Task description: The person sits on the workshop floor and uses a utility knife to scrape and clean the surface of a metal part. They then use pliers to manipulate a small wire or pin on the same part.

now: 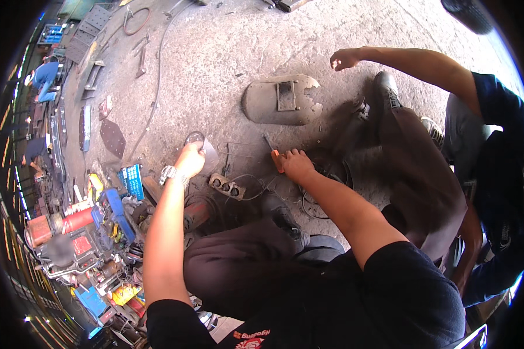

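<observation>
My left hand (190,160) is closed on a flat pale sheet-like piece (209,157). A dark round ring-shaped thing (194,137) shows just beyond its fingers; I cannot make out whether they are joined. Wrapped round an orange handle (278,161), which looks like a welding electrode holder, is my right hand (297,165). A thin dark tip (267,141) points away from that handle. On the concrete ahead lies a worn grey welding mask (282,100) with a broken right edge. A socket block (227,187) with several round outlets sits between my forearms.
At the right a co-worker crouches close by, one hand (346,59) stretched over the floor. Cluttered tools, a red machine (75,244) and a blue box (132,181) crowd my left side. A cable (156,99) runs along the floor. Another person in blue (43,78) is farther left.
</observation>
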